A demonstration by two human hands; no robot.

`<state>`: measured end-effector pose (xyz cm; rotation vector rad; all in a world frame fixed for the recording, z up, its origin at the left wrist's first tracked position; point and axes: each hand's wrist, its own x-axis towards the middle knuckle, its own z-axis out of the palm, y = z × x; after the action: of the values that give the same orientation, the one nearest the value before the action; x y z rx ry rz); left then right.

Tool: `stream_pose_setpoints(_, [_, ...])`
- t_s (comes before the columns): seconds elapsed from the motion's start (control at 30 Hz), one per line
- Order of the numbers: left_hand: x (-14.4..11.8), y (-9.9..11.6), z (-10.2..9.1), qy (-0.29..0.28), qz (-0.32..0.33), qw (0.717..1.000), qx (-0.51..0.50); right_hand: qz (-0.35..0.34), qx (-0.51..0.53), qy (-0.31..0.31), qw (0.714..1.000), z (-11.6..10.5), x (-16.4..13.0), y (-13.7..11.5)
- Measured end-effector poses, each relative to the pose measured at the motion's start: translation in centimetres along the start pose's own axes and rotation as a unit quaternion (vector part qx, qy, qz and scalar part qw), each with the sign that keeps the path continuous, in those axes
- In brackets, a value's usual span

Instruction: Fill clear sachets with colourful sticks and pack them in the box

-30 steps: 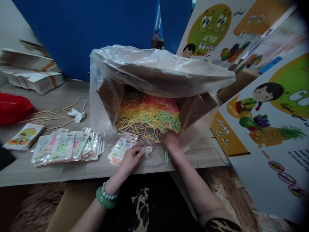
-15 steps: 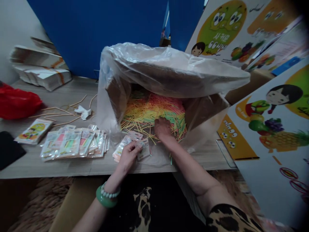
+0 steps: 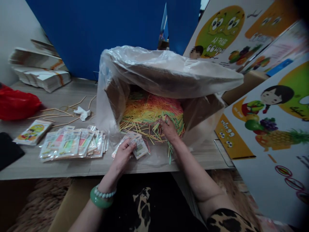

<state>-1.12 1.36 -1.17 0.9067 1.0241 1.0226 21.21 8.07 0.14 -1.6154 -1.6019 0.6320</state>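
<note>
My left hand (image 3: 124, 152), with a green bangle and a beaded bracelet at its wrist, pinches a small clear printed packet (image 3: 141, 148) by its left side. Under and beside this hand lie more such packets (image 3: 117, 149). Over the near edge of a heap of thin coloured sticks (image 3: 147, 111), my right hand (image 3: 170, 130) pinches a few yellow-green sticks between thumb and fingers. The heap, pink, orange, yellow and green, lies inside a plastic-lined cardboard box (image 3: 113, 100) tipped open towards me. A few loose sticks (image 3: 170, 153) lie on the plastic in front.
Left of the box lie filled packets (image 3: 69, 143), a printed pack (image 3: 33, 131), rubber bands (image 3: 58, 111), a crumpled tissue (image 3: 82, 113) and a red bag (image 3: 19, 103). Stacked flat cartons (image 3: 44, 77) stand behind. A large printed carton (image 3: 272, 129) flanks the right side.
My right hand has lifted slightly and turned, drawing a few sticks up from the heap. My left hand has shifted a little left and tilted its packet.
</note>
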Motion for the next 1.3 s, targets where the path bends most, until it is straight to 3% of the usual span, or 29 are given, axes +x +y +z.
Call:
stream_pose_setpoints(0.07, [-0.1, 0.1, 0.3, -0.012, 0.086, 0.987, 0.133, -0.006, 0.064, -0.047, 0.997, 1.3, -2.4, 0.1])
stream_pose_setpoints(0.17, [-0.2, -0.3, 1.4, -0.045, 0.222, 0.926, 0.302, -0.001, 0.038, -0.086, 0.996, 3.6, -5.9, 0.6])
stream_pose_setpoints(0.33, [-0.5, -2.0, 2.7, -0.091, 0.374, 0.824, 0.415, -0.019, -0.028, -0.091, 0.995, 5.2, -7.8, 0.9])
stream_pose_setpoints(0.43, [-0.2, -2.5, 2.4, -0.058, 0.411, 0.8, 0.434, -0.085, -0.01, -0.088, 0.992, 5.3, -7.7, 0.6])
stream_pose_setpoints(0.57, [0.1, -2.1, 2.3, -0.044, 0.4, 0.814, 0.419, -0.154, -0.005, -0.059, 0.986, 5.6, -8.0, 1.1])
stream_pose_setpoints(0.73, [0.0, -1.9, 3.8, -0.052, 0.38, 0.833, 0.399, -0.175, -0.057, -0.019, 0.983, 6.3, -8.4, 2.2])
stream_pose_setpoints(0.93, [-0.3, -3.2, 4.4, 0.039, 0.371, 0.8, 0.47, -0.209, -0.091, -0.02, 0.973, 6.6, -8.6, 2.1])
stream_pose_setpoints(1.0, [-0.6, -3.5, 4.3, 0.047, 0.365, 0.8, 0.474, -0.219, -0.092, -0.015, 0.971, 6.6, -8.7, 1.9])
stream_pose_setpoints(1.1, [-0.9, -3.4, 4.7, 0.019, 0.351, 0.83, 0.433, -0.201, -0.073, -0.005, 0.977, 6.6, -8.7, 1.8])
stream_pose_setpoints(1.2, [-0.9, -2.7, 4.8, -0.005, 0.299, 0.886, 0.354, -0.158, -0.084, -0.004, 0.984, 6.3, -8.6, 1.5])
stream_pose_setpoints(1.3, [-1.1, -1.5, 3.7, 0.051, 0.244, 0.938, 0.24, -0.078, -0.069, 0.005, 0.995, 5.5, -8.6, 1.1])
